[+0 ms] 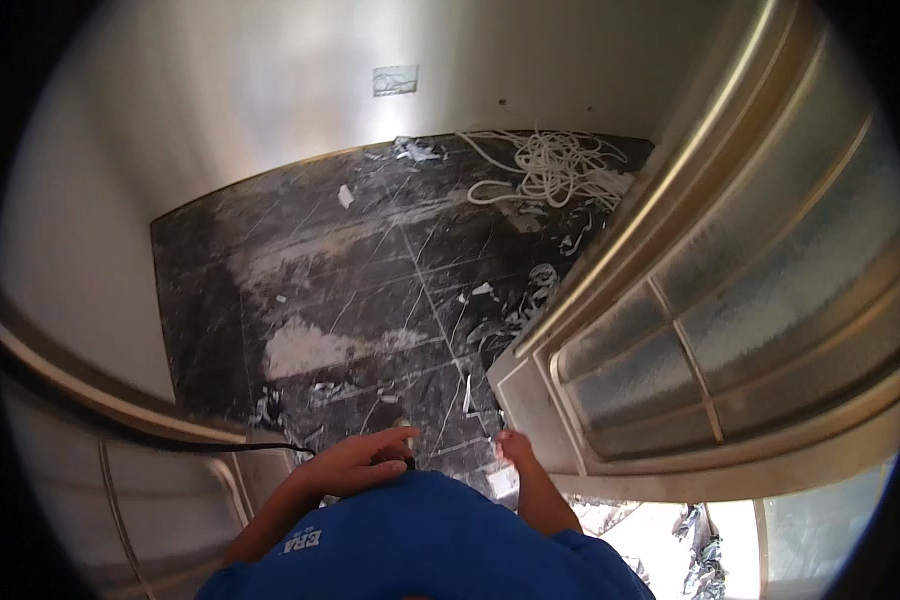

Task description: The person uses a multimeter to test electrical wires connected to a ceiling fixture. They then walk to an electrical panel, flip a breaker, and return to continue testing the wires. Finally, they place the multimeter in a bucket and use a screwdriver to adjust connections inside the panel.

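My left hand (pixel 363 463) is in front of my blue shirt, its fingers bent forward and its thumb below them. It seems to close over a dark thing, mostly hidden, of which a small black part (pixel 410 464) shows by the thumb. A black cord (pixel 185 444) runs in from the left and disappears behind that hand and wrist. Just past the fingertips shows a small pale round piece (pixel 402 424). My right hand (pixel 511 446) is curled closed beside the lower edge of the right door leaf (pixel 538 410). What lies in its fingers, if anything, is too small to tell.
Dark, dusty marble-look tiles (pixel 370 280) cover the floor, littered with scraps of torn film (pixel 415 150). A heap of white rope (pixel 550 170) lies at the far wall, below a wall box opening (pixel 395 80). Another framed glass door leaf (pixel 160 490) stands at my left.
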A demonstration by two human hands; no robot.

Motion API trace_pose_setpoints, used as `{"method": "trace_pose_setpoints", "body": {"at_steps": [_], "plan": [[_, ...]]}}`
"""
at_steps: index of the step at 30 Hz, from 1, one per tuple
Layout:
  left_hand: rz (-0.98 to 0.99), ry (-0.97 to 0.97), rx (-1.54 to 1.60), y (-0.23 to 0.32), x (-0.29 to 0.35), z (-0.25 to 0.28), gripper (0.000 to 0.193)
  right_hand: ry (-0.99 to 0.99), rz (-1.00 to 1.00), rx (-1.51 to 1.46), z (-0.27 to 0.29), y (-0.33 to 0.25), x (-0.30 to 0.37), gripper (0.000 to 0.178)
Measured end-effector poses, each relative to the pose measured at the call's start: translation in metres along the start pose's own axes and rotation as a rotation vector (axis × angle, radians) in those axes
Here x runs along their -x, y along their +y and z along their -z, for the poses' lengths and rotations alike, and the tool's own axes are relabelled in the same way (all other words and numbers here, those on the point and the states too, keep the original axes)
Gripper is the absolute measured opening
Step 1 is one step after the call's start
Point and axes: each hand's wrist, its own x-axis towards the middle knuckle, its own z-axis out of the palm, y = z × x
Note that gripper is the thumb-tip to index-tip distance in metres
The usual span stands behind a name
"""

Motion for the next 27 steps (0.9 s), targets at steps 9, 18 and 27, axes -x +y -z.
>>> {"method": "trace_pose_setpoints", "body": {"at_steps": [9, 18, 27], "plan": [[-0.222, -0.055, -0.369, 0.072, -0.209, 0.213, 0.063, -0.252, -0.293, 0.054, -0.011, -0.006, -0.112, 0.021], [-0.059, -0.107, -0.109, 0.08, -0.399, 0.347, 0.061, -0.218, -0.308, -0.095, 0.019, -0.151, -0.344, 0.018], [-0.091, -0.026, 0.217, 0.097, -0.566, 0.483, 0.061, 0.142, 0.165, 0.095, 0.194, -0.449, -0.552, 0.03]]}}
